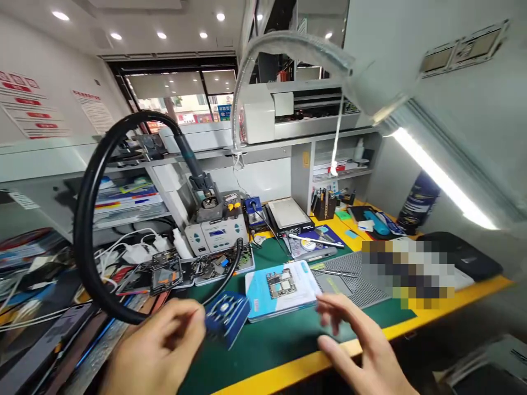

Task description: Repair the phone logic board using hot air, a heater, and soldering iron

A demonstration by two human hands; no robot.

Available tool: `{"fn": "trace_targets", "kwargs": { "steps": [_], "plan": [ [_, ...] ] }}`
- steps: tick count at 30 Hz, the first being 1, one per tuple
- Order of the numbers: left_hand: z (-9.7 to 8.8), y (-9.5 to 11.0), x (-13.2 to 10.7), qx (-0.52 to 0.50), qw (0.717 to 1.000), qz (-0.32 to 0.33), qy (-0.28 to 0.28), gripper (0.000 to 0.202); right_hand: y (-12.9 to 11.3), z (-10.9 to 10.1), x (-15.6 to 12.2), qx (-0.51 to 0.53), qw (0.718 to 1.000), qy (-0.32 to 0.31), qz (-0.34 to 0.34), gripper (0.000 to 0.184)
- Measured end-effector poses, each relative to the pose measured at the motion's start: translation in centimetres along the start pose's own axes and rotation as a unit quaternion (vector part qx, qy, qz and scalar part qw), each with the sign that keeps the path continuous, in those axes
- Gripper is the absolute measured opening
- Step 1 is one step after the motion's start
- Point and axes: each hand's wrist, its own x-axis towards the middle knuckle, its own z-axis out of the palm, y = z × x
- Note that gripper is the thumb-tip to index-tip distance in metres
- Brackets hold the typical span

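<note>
A dark-blue square plastic block (227, 318) is grasped at its left edge by the left hand (160, 348), with thumb and fingers clenched on it. The block is held tilted, just left of the light-blue rectangular pad (296, 302) and low over the green mat (284, 340) that covers the surface.

1 small bare circuit board (279, 283) is seen lying flat in the middle of the pad. The right hand (358, 345) is kept released at the pad's near right corner, with fingers spread and nothing grasped. It is blurred, so contact between the fingertips and the pad cannot be told.

Behind the pad and to its left, a grey boxy rework station (216, 235) is set, and from its top a thick black hose (88, 219) is carried in a wide loop far to the pad's left. A thin black cable (235, 262) is seen curving from the station down towards the block. Between station and pad, a cluster of opened phone frames and boards (173, 271) is laid.

To the right of the pad, touching or just beside it, a grey gridded mat (349, 277) is spread. Behind the pad to the right, a black pen holder (324, 206) is stood against the shelving. Well to the pad's right, a dark-blue spray can (420, 203) is placed under a lit strip lamp (440, 178).
</note>
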Motion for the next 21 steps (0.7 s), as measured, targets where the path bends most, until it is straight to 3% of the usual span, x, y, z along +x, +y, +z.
{"fn": "trace_targets", "kwargs": {
  "steps": [2,5,7,9,13,16,18,21],
  "plan": [
    [2.9,3.6,2.1,-0.097,0.992,-0.003,-0.077,0.031,-1.8,-0.6,2.5,0.029,0.996,-0.081,0.001,0.085],
    [6.3,7.6,5.6,-0.180,0.976,0.014,-0.124,0.026,-2.4,-1.3,7.4,0.096,0.975,-0.192,0.056,0.111],
    [8.0,9.2,7.8,-0.200,0.968,0.019,-0.151,0.024,-1.5,-1.6,10.7,0.126,0.962,-0.226,0.085,0.102],
    [9.3,10.0,9.9,-0.225,0.959,0.021,-0.170,0.025,-0.1,-1.8,13.6,0.175,0.956,-0.214,0.102,0.080],
    [11.4,10.3,12.4,-0.280,0.941,0.039,-0.186,0.035,3.0,-1.8,17.2,0.349,0.888,-0.226,0.197,0.046],
    [12.3,9.7,12.8,-0.318,0.931,0.026,-0.177,0.047,5.3,-1.5,18.1,0.444,0.833,-0.216,0.250,0.037],
    [12.5,8.8,12.4,-0.314,0.934,0.015,-0.172,0.053,6.7,-1.5,18.2,0.479,0.814,-0.191,0.268,0.036],
    [12.4,7.0,11.2,-0.190,0.958,0.048,-0.207,0.050,8.4,-1.7,18.0,0.538,0.769,-0.164,0.303,0.036]
  ]
}}
